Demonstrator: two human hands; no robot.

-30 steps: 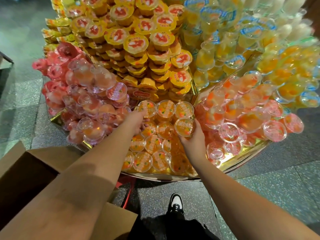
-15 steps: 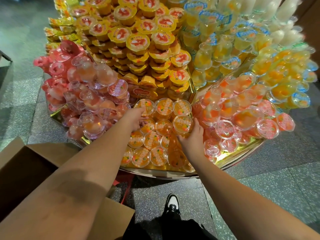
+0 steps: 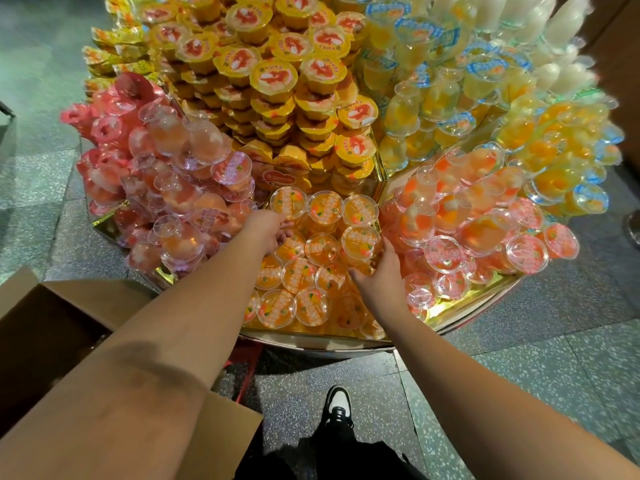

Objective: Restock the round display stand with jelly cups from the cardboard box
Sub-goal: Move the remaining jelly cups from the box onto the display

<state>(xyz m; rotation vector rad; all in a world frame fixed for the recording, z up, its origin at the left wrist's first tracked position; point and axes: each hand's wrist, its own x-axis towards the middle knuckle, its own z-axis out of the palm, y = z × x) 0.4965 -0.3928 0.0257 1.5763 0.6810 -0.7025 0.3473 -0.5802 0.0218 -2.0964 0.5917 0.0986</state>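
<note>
The round display stand [image 3: 311, 344] is piled with jelly cups in wedge sections. The near section holds orange jelly cups [image 3: 304, 275] with clear lids. My left hand [image 3: 266, 230] reaches in at the section's back left, its fingers curled against the lower side of an orange cup [image 3: 287, 202]; most of the fingers are hidden behind the hand. My right hand [image 3: 379, 275] grips another orange cup [image 3: 360, 242] at the section's right side, thumb along its right wall. The open cardboard box [image 3: 52, 323] stands on the floor at the lower left; its inside is dark.
Pink cups [image 3: 166, 188] crowd the wedge left of my left hand, and pink-orange cups [image 3: 478, 230] the wedge on the right. Yellow-lidded cups [image 3: 277, 77] tower behind. My shoe [image 3: 337, 407] stands on the speckled floor before the stand.
Both hands stay at the same two orange cups. The right hand has drawn its cup slightly down and in towards the pile. The view has shifted a little.
</note>
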